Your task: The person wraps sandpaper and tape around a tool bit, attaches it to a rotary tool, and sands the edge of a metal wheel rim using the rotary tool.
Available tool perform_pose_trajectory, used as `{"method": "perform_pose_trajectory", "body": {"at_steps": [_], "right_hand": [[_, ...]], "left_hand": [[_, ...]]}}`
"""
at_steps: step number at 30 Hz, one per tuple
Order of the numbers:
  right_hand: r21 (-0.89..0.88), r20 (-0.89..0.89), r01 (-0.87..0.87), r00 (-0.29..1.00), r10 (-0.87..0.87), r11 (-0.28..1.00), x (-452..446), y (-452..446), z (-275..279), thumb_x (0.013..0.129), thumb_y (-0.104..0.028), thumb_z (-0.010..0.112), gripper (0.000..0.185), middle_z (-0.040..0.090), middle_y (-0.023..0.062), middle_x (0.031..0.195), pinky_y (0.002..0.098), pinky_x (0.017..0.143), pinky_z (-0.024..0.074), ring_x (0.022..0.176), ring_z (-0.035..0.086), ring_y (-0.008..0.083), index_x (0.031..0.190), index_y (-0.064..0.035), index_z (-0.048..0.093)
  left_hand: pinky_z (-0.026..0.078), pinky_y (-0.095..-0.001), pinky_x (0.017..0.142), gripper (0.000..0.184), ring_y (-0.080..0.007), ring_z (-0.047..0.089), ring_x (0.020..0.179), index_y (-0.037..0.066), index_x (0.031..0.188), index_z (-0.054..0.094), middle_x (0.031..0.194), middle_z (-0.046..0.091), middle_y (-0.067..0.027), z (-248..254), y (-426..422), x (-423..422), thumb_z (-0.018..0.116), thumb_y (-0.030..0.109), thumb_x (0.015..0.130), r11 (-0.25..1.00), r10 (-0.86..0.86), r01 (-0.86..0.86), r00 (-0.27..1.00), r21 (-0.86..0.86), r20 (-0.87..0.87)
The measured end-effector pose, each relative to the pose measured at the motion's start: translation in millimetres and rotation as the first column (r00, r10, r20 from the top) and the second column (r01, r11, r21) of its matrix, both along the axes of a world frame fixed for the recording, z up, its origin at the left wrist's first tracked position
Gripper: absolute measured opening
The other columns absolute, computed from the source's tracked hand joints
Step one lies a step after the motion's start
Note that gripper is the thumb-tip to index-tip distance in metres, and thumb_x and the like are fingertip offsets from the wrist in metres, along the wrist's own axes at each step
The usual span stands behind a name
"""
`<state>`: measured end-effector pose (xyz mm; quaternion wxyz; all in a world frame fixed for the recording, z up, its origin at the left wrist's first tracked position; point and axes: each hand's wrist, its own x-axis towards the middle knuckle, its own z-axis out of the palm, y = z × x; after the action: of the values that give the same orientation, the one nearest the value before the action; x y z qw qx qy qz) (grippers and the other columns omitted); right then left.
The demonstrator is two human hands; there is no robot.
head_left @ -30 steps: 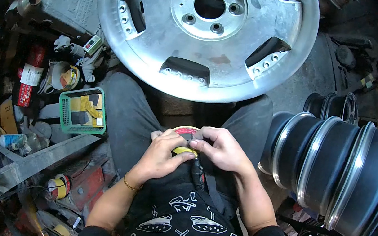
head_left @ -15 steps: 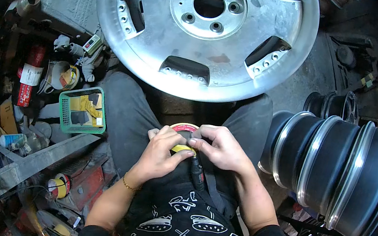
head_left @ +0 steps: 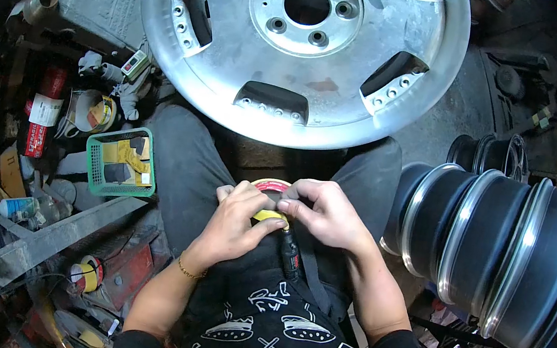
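Note:
In my lap, my left hand (head_left: 241,220) is closed around a roll of yellow tape (head_left: 271,217) with a red inner ring (head_left: 270,185). My right hand (head_left: 322,213) touches the roll's right side, thumb and fingers pinched together; whatever lies between their tips is too small to tell. Just below the hands, a slim black tool (head_left: 290,256) lies against my shirt. Beyond my knees stands a large bare-metal wheel face (head_left: 323,99), with bolt holes around its hub and several slots near its rim.
Left of my leg sits a green basket (head_left: 154,175) holding sanding pieces. Around it are a red can (head_left: 51,84), a metal beam (head_left: 62,240) and another yellow-and-red tape roll (head_left: 88,276). Dark wheel barrels (head_left: 485,236) with shiny rims are stacked at my right.
Both hands stay at the tape roll. My right hand has shifted very slightly upward, its fingers still pinched. The wheel is practically where it was.

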<state>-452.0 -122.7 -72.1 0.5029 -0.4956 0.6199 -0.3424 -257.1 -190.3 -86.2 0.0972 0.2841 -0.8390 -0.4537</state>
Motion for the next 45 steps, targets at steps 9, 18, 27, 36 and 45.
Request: {"method": "perform_pose_trajectory", "body": {"at_steps": [9, 18, 27, 36, 45], "right_hand": [[-0.006, -0.153, 0.012, 0.988, -0.012, 1.0, -3, -3, 10, 0.083, -0.017, 0.071, 0.02, 0.06, 0.0133, 0.068, 0.0326, 0.057, 0.0458, 0.06, 0.058, 0.0192, 0.082, 0.0033, 0.067], [-0.043, 0.098, -0.024, 0.995, 0.028, 0.999, -3, 1, -11, 0.086, -0.013, 0.067, 0.018, 0.063, 0.016, 0.074, 0.0315, 0.062, 0.0459, 0.066, 0.059, 0.0179, 0.092, 0.0033, 0.067], [0.093, -0.081, 0.008, 0.997, -0.001, 0.996, -9, -8, 10, 0.084, -0.019, 0.073, 0.021, 0.061, 0.0047, 0.067, 0.0263, 0.056, 0.043, 0.061, 0.052, 0.0074, 0.083, 0.0021, 0.068], [-0.14, 0.047, -0.039, 0.998, 0.046, 0.989, -7, -3, -13, 0.084, -0.017, 0.067, 0.022, 0.062, 0.0165, 0.07, 0.0348, 0.056, 0.0449, 0.059, 0.059, 0.0229, 0.084, 0.0043, 0.067], [0.032, -0.125, -0.047, 0.991, 0.05, 0.998, -8, -8, 3, 0.086, -0.012, 0.069, 0.016, 0.063, 0.0087, 0.072, 0.0283, 0.065, 0.047, 0.068, 0.059, 0.0126, 0.085, 0.004, 0.066]], "left_hand": [[0.035, -0.0363, 0.081, 0.025, -0.0246, 0.055, 0.087, 0.006, 0.091, 0.066, 0.086, 0.062, -0.0088, 2, 5, -9, 0.076, 0.024, 0.077, 1.0, 0.011, -0.011, 1.0, -0.009, 0.002], [0.032, -0.0385, 0.078, 0.028, -0.024, 0.055, 0.088, 0.007, 0.09, 0.064, 0.092, 0.064, -0.0074, -3, 1, -4, 0.077, 0.029, 0.077, 0.998, 0.024, -0.025, 0.999, -0.049, -0.035], [0.033, -0.0385, 0.079, 0.03, -0.0234, 0.056, 0.089, 0.007, 0.093, 0.065, 0.095, 0.066, -0.0076, 2, 2, -7, 0.077, 0.03, 0.077, 0.998, 0.06, -0.061, 0.998, -0.027, -0.02], [0.035, -0.0372, 0.084, 0.028, -0.025, 0.054, 0.094, 0.007, 0.087, 0.066, 0.09, 0.063, -0.0068, -1, 0, -9, 0.08, 0.026, 0.072, 0.995, 0.087, -0.089, 0.995, -0.05, -0.048], [0.033, -0.0396, 0.083, 0.029, -0.0241, 0.055, 0.094, 0.007, 0.089, 0.066, 0.097, 0.067, -0.0071, 1, 3, -13, 0.079, 0.027, 0.073, 0.993, 0.117, -0.118, 0.992, -0.023, -0.056]]}}
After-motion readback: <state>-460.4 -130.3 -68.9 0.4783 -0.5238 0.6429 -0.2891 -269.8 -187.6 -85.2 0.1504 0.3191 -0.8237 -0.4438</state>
